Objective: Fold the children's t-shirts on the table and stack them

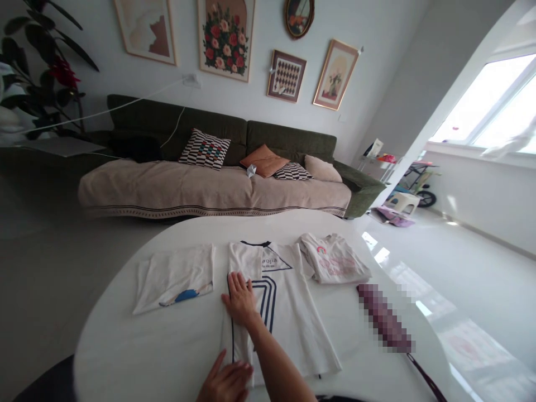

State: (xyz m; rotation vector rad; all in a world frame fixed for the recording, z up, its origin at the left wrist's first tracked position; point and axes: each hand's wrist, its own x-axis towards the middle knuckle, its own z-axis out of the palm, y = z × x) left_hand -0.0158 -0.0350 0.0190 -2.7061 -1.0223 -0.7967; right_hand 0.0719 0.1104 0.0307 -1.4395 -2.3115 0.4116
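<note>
A white T-shirt point(288, 318) with dark blue stripes and a dark collar lies on the table, its left side folded inward over the front. My right hand point(240, 298) rests flat on the folded strip, fingers spread. Lower down, my left hand point(226, 381) is at the shirt's lower left edge, fingers stretched out and thumb apart; whether it touches the cloth I cannot tell. Left of the shirt lies a folded white garment point(176, 273) with a blue print. A folded white top point(333, 258) with a rainbow and pink lettering lies at the right.
The white rounded table point(113, 335) carries everything. A long purple object point(385, 318), pixelated, with a dark strap, lies near its right edge. Behind stands a green sofa point(288, 139) with a beige cover and cushions. A white stool point(404, 201) stands at the far right.
</note>
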